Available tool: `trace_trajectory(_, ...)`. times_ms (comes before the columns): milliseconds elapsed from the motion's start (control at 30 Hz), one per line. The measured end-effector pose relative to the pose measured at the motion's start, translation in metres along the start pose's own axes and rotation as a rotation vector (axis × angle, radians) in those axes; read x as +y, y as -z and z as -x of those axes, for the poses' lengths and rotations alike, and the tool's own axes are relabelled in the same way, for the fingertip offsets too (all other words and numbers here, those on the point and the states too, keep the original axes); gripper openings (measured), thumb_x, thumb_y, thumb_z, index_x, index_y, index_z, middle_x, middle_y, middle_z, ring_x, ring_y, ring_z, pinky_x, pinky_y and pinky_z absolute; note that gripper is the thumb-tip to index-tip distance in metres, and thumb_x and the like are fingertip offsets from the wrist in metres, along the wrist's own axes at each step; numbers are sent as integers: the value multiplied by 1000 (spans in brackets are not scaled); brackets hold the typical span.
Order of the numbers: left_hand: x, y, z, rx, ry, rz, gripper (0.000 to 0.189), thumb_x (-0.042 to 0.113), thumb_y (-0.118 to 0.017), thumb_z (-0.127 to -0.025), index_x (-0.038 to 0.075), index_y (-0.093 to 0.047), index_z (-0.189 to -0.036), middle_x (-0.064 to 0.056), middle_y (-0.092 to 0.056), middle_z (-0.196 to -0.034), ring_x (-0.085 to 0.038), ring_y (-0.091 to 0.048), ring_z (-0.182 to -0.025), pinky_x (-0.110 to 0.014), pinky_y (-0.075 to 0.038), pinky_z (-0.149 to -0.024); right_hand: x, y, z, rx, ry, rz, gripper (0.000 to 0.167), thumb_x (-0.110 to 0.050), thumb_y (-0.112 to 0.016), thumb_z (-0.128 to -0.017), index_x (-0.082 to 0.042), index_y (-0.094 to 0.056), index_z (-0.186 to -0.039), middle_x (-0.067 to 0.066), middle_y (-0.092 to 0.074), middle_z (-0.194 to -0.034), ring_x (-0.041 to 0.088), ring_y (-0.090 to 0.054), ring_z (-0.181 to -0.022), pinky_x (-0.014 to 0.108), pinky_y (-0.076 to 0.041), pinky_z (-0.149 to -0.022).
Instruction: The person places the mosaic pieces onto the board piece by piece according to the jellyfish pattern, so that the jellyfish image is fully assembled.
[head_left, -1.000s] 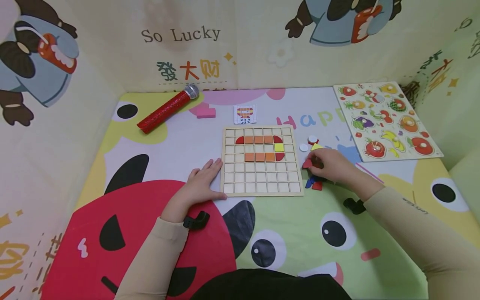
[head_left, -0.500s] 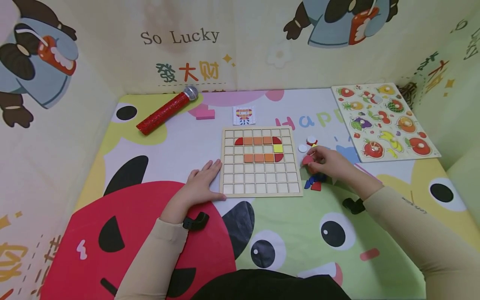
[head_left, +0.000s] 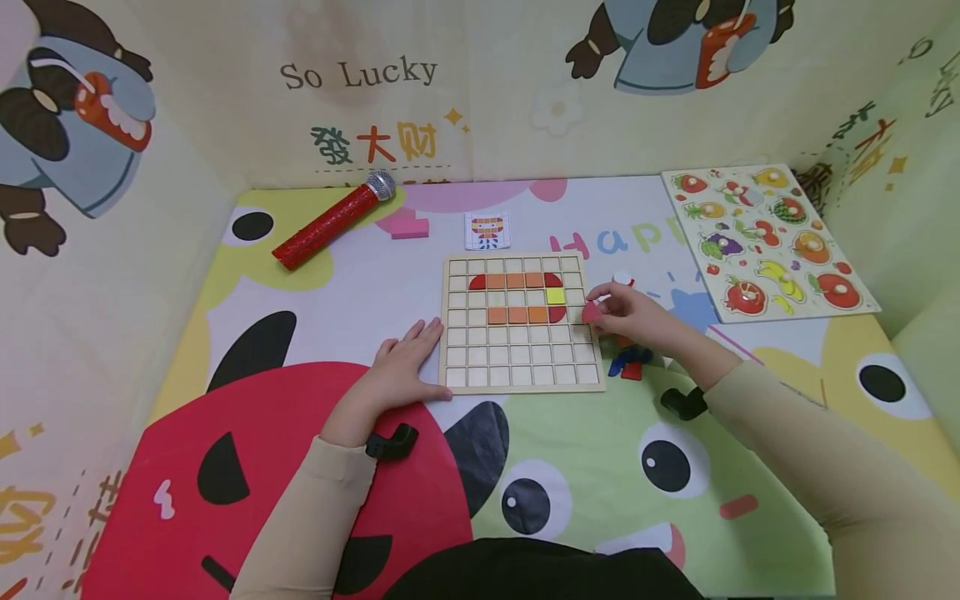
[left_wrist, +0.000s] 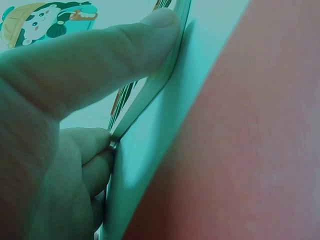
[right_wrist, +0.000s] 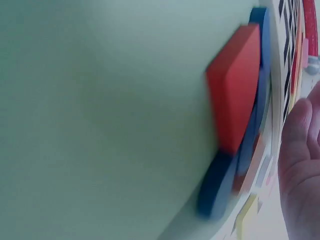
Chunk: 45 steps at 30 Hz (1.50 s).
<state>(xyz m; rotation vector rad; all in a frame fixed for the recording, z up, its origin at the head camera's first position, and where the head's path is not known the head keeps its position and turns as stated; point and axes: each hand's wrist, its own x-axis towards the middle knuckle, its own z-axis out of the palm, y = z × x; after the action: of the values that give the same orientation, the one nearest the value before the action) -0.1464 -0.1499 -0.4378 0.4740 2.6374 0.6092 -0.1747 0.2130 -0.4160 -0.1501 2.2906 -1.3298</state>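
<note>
A wooden grid board (head_left: 525, 388) lies on the patterned cloth, with orange squares (head_left: 517, 315), rounded red corner pieces (head_left: 557, 314) and a yellow square (head_left: 555, 296) set in its upper cells. My left hand (head_left: 401, 364) rests beside its left side, fingers spread; the left wrist view has the thumb (left_wrist: 160, 45) against the board's edge. Over the right rim, my right hand (head_left: 637, 317) pinches a rounded red piece (head_left: 592, 312) between thumb and fingers. In the right wrist view that held piece is out of sight.
Loose blue pieces (head_left: 624, 363) and a red piece (head_left: 632, 372) lie right of the board, below my right hand. Behind the board are a pattern card (head_left: 487, 231), a pink block (head_left: 410, 229) and a red microphone (head_left: 333, 221). A fruit puzzle board (head_left: 772, 242) lies far right.
My right hand has picked the rounded red piece from the loose pieces and carried it left to the board's right rim. My left hand has stayed in place.
</note>
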Motion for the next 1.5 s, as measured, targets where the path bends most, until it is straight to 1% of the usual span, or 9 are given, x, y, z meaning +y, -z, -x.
trace_trajectory(100, 0, 1, 0, 0, -1, -2, 106, 41, -78, -63, 19, -16, -146, 1, -17, -153, -23, -8, -141, -54, -13, -107, -5, -8, -6, -25, 24, -25, 35, -13, -52, -90, -3, -41, -123, 16, -57, -97, 18, -62, -83, 22, -51, -76)
trace_trajectory(267, 0, 0, 0, -3, -5, -7, 105, 42, -78, -64, 19, -16, -146, 0, -16, -153, -23, -8, -141, -54, -14, -107, -12, -20, -14, -29, 56, -10, 33, -8, -51, -88, -3, -43, -120, 15, -57, -96, 19, -61, -82, 20, -49, -75)
trace_trajectory(400, 0, 0, 0, -4, -3, -14, 106, 42, -78, -64, 19, -15, -146, 1, -16, -153, -23, -8, -141, -53, -14, -107, -17, -27, -17, -18, 38, 25, 32, -11, -54, -87, -5, -43, -117, 12, -60, -97, 17, -62, -83, 20, -47, -75)
trace_trajectory(533, -1, 0, 0, -2, -5, -16, 106, 42, -78, -63, 19, -15, -146, 1, -16, -153, -23, -8, -141, -53, -14, -107, -20, -33, -19, -43, 58, -11, 32, -8, -54, -87, -4, -40, -116, 16, -62, -101, 19, -64, -85, 22, -50, -78)
trace_trajectory(633, -2, 0, -1, -2, -9, -20, 106, 43, -77, -64, 19, -15, -146, 1, -16, -153, -23, -8, -141, -53, -14, -107, -21, -36, -21, -64, 87, -50, 33, -5, -53, -88, -1, -39, -117, 19, -63, -104, 21, -64, -85, 24, -51, -79)
trace_trajectory(767, -2, 0, -1, -6, -12, -19, 106, 43, -77, -64, 20, -15, -146, 1, -16, -153, -23, -8, -141, -53, -14, -106, -22, -38, -23, -68, 96, -32, 35, -7, -53, -89, -4, -41, -121, 18, -63, -101, 21, -63, -84, 21, -49, -79)
trace_trajectory(1000, -2, 1, 0, -10, -17, -10, 106, 42, -77, -64, 20, -15, -147, 1, -16, -153, -23, -8, -141, -52, -15, -106, -27, -43, -27, -71, 105, -26, 39, -7, -51, -88, -10, -44, -127, 16, -61, -97, 22, -59, -80, 22, -48, -70)
trace_trajectory(1167, -1, 2, 0, -15, -10, -8, 106, 43, -77, -64, 21, -14, -147, 2, -15, -153, -22, -8, -141, -52, -14, -106, -31, -46, -27, -56, 83, -24, 36, -9, -52, -88, -11, -47, -124, 14, -61, -96, 21, -61, -81, 21, -48, -71)
trace_trajectory(1500, -3, 1, -1, -15, -4, -8, 107, 44, -77, -63, 21, -14, -147, 4, -15, -153, -21, -7, -141, -52, -14, -107, -29, -50, -29, -62, 94, -68, 34, -9, -56, -87, -3, -44, -118, 12, -60, -92, 18, -60, -80, 18, -47, -73)
